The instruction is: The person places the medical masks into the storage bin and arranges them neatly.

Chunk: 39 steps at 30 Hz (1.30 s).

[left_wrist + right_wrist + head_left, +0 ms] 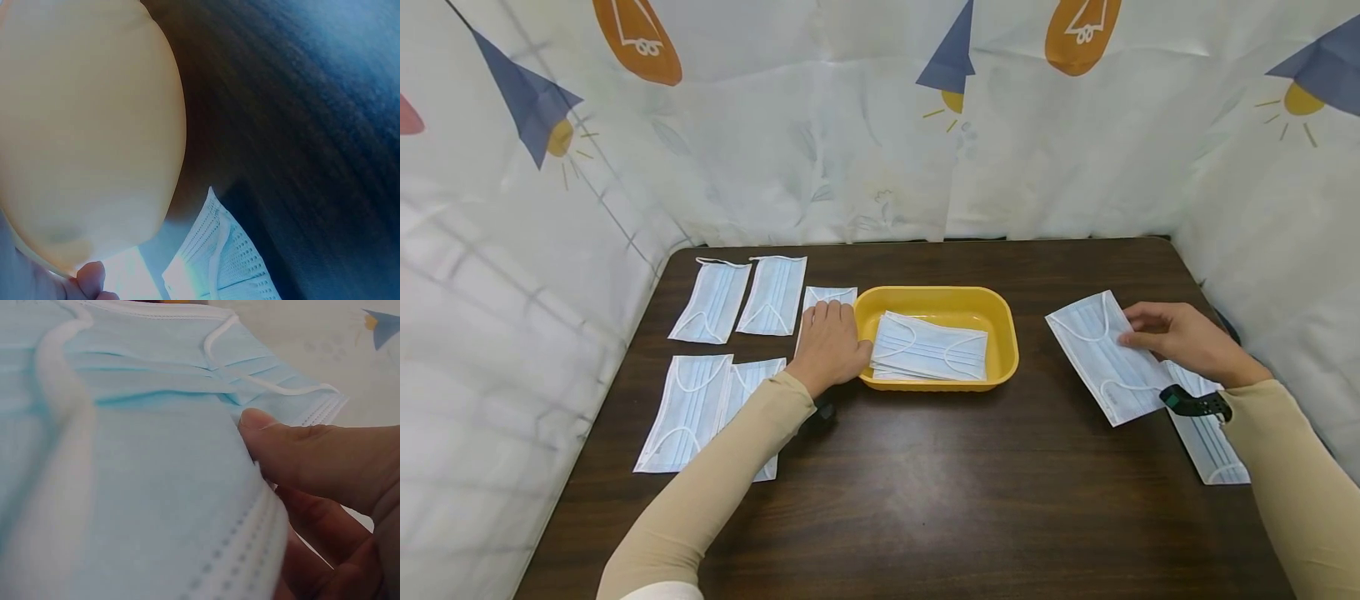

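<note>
My right hand [1180, 337] pinches a pale blue face mask [1093, 354] between thumb and fingers, tilted over the right side of the table. In the right wrist view the thumb [281, 447] lies on top of this mask [162, 450], with the other fingers below its edge. A further face mask [1206, 433] lies partly under the right wrist. My left hand [831, 346] rests with its fingers forward over a face mask [833, 295], covering most of it. Beside that hand, a yellow tray [936, 296] holds a small stack of masks [928, 346].
Several more masks lie spread on the left of the dark wooden table [925, 500], among them a back mask [711, 300] and a front mask [685, 412]. The left forearm overlaps some of them. A patterned white curtain [850, 150] hangs behind and at both sides.
</note>
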Each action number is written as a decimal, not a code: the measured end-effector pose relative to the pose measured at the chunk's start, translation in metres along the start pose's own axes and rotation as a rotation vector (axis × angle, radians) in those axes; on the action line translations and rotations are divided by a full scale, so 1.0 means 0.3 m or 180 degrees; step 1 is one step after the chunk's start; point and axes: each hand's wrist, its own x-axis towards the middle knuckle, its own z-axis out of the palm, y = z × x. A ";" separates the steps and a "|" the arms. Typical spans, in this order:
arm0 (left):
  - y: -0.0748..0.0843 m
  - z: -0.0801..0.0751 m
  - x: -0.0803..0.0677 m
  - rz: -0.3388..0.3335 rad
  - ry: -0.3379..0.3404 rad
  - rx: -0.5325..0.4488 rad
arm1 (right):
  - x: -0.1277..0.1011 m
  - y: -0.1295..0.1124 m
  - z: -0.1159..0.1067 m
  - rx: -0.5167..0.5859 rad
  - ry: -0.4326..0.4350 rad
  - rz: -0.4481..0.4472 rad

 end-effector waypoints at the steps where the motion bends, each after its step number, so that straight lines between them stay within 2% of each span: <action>1: -0.001 0.001 0.000 0.0000 0.0006 -0.0001 | 0.005 -0.002 -0.001 0.0001 0.0002 -0.0001; 6: -0.002 0.003 -0.002 -0.0014 0.0017 -0.0013 | 0.027 -0.015 -0.005 -0.0002 0.0057 -0.0005; 17: -0.001 0.003 -0.002 -0.0027 -0.0014 -0.0046 | 0.071 -0.070 -0.020 -0.0050 0.0392 -0.0095; 22: -0.003 0.008 -0.003 -0.0008 0.0051 -0.0037 | 0.091 -0.103 -0.027 0.0026 0.0512 -0.0213; 33: 0.002 0.003 -0.005 -0.0012 0.0052 -0.0058 | 0.133 -0.187 -0.026 0.0334 0.0743 -0.0289; 39: 0.000 0.006 -0.003 0.0001 0.0066 -0.0047 | 0.156 -0.238 -0.020 0.0349 0.0717 -0.0320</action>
